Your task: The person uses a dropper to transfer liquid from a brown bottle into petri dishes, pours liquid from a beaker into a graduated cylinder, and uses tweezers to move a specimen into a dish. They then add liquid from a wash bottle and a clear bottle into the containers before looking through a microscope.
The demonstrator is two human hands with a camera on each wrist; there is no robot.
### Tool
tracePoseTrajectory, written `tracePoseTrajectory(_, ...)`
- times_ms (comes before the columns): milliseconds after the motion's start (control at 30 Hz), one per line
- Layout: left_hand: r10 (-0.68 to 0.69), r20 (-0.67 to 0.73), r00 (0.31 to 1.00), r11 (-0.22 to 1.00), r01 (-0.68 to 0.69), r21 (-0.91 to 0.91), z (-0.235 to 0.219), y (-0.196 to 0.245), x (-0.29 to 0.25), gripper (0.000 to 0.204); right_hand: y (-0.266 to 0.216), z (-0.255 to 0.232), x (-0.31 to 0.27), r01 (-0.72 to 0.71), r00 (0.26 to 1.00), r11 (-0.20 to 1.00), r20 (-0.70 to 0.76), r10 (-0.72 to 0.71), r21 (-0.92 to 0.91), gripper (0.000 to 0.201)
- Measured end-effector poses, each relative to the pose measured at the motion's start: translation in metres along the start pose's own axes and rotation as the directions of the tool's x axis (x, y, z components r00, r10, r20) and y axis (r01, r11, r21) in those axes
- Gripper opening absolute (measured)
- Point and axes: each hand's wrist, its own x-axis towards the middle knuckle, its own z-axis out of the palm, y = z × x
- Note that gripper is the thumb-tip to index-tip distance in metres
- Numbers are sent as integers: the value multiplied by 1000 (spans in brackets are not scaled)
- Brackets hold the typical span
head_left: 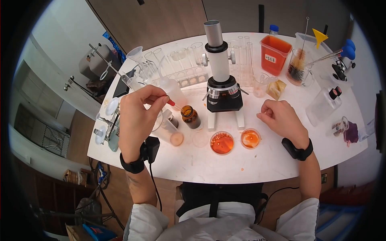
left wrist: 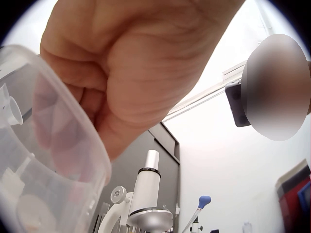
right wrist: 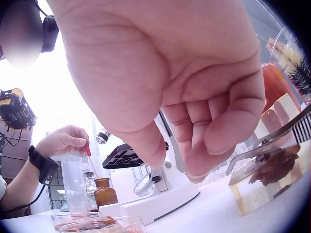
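My left hand (head_left: pixel 138 116) pinches the red bulb of a dropper (head_left: pixel 171 103) between thumb and fingers. The dropper's glass tube slants down to the mouth of an open amber bottle (head_left: pixel 191 118); the right wrist view shows its tip right at the neck. My right hand (head_left: pixel 282 120) hovers over the table, right of the microscope (head_left: pixel 221 80), its fingers loosely curled around nothing. Two petri dishes with orange-red contents, a larger dish (head_left: pixel 222 143) and a smaller dish (head_left: pixel 251 138), lie between the hands in front of the microscope.
A clear plastic beaker (left wrist: pixel 63 145) stands under my left wrist. Test tubes in a rack (head_left: pixel 193 78) are behind. To the right are a red-orange container (head_left: pixel 275 56), a yellowish block (head_left: pixel 276 89), a wash bottle (head_left: pixel 323 106) and a jug with brushes (head_left: pixel 296 72).
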Motion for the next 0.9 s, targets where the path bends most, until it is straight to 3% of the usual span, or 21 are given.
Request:
tracePoseTrajectory(400, -18, 9, 1000, 1000, 18, 12, 1, 11, -4, 11, 0, -1, 0, 4, 1000, 1000, 0, -4, -1, 23)
tracePoseTrajectory(600, 111, -128, 985, 994, -109, 27, -2, 27, -19, 12, -1, -1, 0, -1, 1000, 1000, 2, 1, -7, 23)
tracePoseTrajectory(700, 136, -90, 987, 989, -140, -37, 0, 42, -32, 12, -2, -2, -1, -5, 1000, 1000, 2, 5, -4, 24)
tracePoseTrajectory(900, 192, 155, 969, 977, -174, -119, 40, 44, -49, 11, 0, -1, 0, 7, 1000, 1000, -1, -7, 8, 24)
